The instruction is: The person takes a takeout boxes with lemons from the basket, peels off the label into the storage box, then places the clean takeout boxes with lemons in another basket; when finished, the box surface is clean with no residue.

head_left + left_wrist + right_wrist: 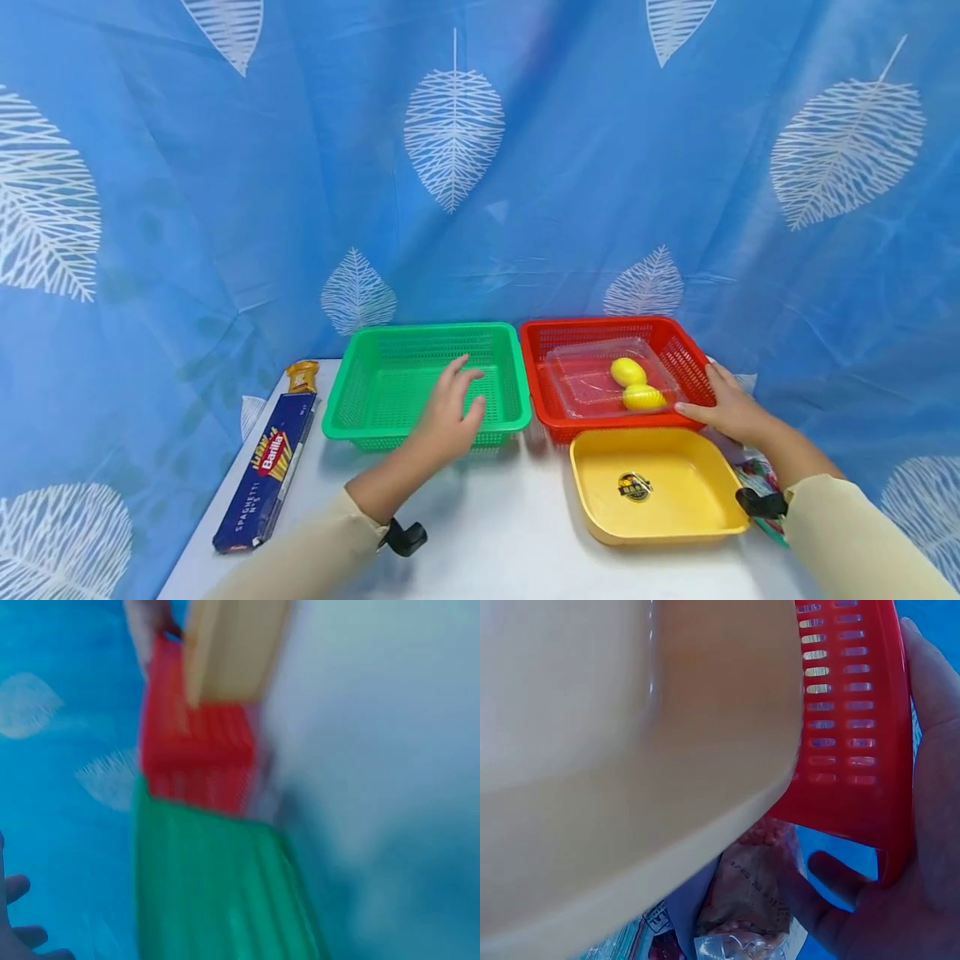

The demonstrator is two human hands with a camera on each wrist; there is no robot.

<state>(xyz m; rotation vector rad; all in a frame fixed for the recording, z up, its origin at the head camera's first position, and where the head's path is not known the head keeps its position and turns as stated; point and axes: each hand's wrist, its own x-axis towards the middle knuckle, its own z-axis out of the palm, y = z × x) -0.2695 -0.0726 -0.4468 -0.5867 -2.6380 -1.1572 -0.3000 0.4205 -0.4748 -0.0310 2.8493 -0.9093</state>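
My left hand [450,417] hovers over the front right of the green basket [339,417], its fingers apart and nothing held. In the blurred left wrist view, only some fingertips show at the lower left edge. My right hand [738,408] grips the front right corner of the red basket [542,398], thumb and fingers on either side of it; the right wrist view shows the hand [930,847] against its slotted wall. Inside the red basket lies a clear plastic container [581,387] with two yellow lemon-like pieces [628,372] on or in it; I cannot tell which.
A yellow basin [675,508] stands before the red basket. At the left lie a blue Barilla spaghetti box [266,471] and a small orange packet [302,377]. Packaged goods [750,892] lie to the right of the basin, partly hidden by my right arm. A blue leaf-patterned curtain [525,233] hangs behind.
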